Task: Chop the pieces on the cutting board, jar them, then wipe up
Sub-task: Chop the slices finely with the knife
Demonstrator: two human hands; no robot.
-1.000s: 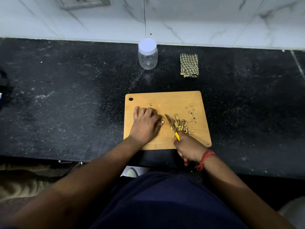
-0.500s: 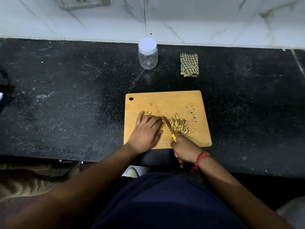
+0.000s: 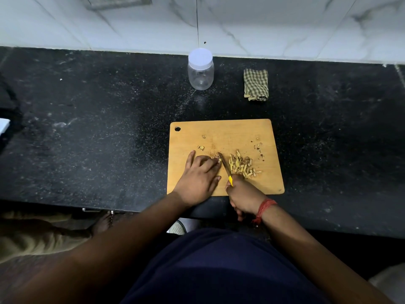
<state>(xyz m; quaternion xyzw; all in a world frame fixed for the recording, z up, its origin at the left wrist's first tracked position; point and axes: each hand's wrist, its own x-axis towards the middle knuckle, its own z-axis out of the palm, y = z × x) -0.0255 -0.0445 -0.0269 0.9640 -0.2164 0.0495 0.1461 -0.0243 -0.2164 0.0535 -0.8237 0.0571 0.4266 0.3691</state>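
The uncut pieces lie near the middle of the cutting board, tucked under the fingertips of the left hand, which lies fairly flat with its fingers bent down onto them; how many remain there is hard to tell, since the fingers cover most of them. Touching those fingertips on the right is the blade of the knife, its long axis running from the board's centre back toward the near edge, where the right hand is wrapped firmly round the yellow handle. So the stock sits just left of the blade and the chopped pile just right of it, and the cut looks likely to turn on the left hand feeding the stock rightward under the edge while keeping its fingertips clear, which is the tight margin here. The left hand is the nearer to the uncut stock; the right is nearer to the pile. A few stray bits lie toward the board's far left part, with some crumbs toward its far right. Beyond the board's far edge, on the dark counter, stands the jar with its white lid on, apparently empty, and to the jar's right lies the folded checked cloth, both well apart from the board and untouched. Chopping seems well along; jarring and wiping are not yet begun.
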